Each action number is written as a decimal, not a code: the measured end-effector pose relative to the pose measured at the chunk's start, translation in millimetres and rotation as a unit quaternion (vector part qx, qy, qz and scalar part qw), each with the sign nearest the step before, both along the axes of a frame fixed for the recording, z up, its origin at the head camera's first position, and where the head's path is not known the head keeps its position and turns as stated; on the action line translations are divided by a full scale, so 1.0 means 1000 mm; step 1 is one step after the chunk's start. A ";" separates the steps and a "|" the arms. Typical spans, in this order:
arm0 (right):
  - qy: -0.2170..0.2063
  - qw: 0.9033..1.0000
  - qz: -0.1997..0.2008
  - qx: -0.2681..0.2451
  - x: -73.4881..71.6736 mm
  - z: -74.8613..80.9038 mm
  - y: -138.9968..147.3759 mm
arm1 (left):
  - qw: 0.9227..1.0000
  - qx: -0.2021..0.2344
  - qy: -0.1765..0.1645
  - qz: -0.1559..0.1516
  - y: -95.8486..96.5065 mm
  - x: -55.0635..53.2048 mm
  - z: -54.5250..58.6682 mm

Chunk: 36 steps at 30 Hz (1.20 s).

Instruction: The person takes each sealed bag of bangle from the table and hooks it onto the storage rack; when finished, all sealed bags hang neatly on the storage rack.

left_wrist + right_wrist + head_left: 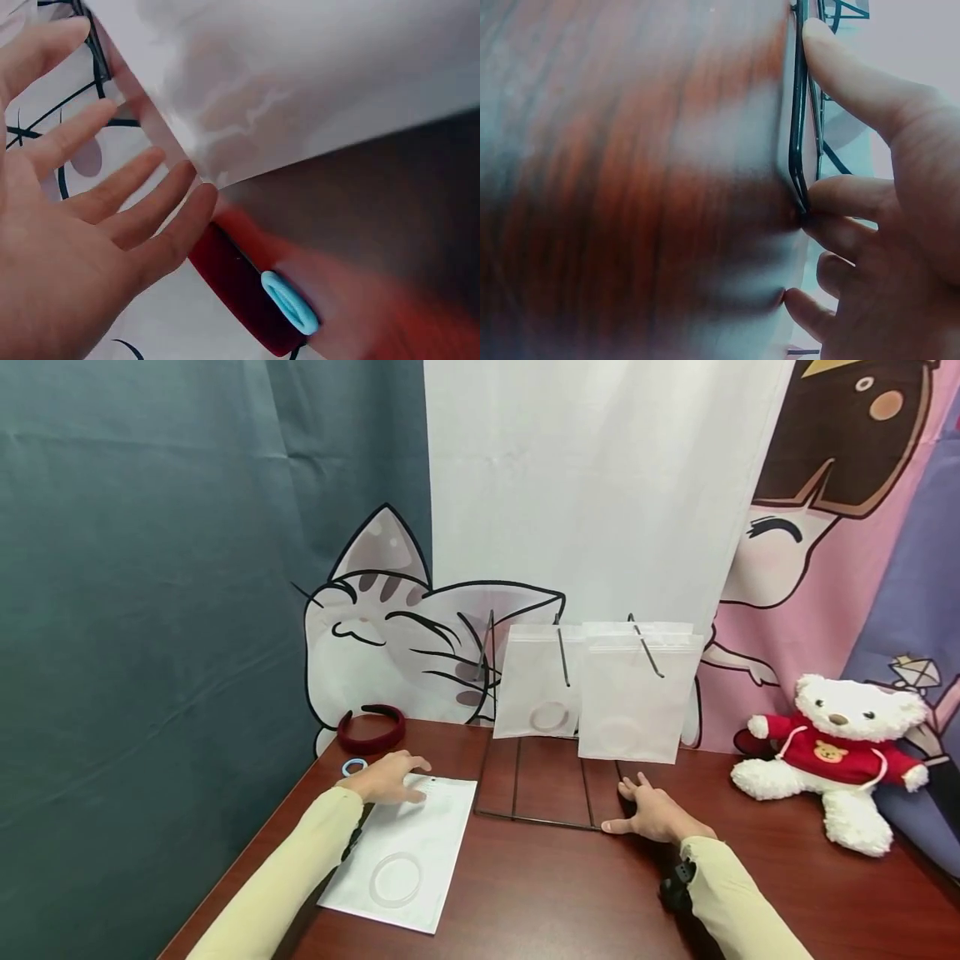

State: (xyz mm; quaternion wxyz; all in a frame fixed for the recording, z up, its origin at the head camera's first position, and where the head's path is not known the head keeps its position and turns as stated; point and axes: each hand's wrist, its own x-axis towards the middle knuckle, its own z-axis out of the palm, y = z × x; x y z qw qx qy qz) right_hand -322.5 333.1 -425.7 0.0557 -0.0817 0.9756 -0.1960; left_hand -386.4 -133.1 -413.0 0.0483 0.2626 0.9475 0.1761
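Observation:
Over the top left part of a white flat zip bag (431, 881) my left hand (388, 778) is spread with loose fingers. A pale circle shows through that bag. In the left wrist view the fingertips (206, 196) overlap the bag's edge; whether they touch it I cannot tell. My right hand (651, 812) rests at the front right corner of a black wire rack (540, 822). Its thumb lies against the front wire, and its other fingers reach along the side. Two groups of white bags (536, 681) hang from the rack's hooks.
A dark red headband (371, 745) and a light blue hair tie (354, 765) lie at the table's left back. On the right sits a white teddy bear (832, 752) in a red hoodie. Printed curtains (600, 485) hang behind the brown table (540, 902).

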 end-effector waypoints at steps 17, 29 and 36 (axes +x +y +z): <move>0.013 1.000 0.010 0.009 0.000 0.003 0.002 | 0.994 -0.001 -0.025 0.105 0.000 0.012 -0.007; 0.011 1.000 0.003 0.012 -0.001 0.002 0.002 | 0.990 0.129 0.047 0.006 -0.009 0.010 -0.009; 0.009 1.000 -0.003 0.015 0.000 0.000 0.001 | 0.962 0.262 0.033 -0.070 -0.015 0.018 0.016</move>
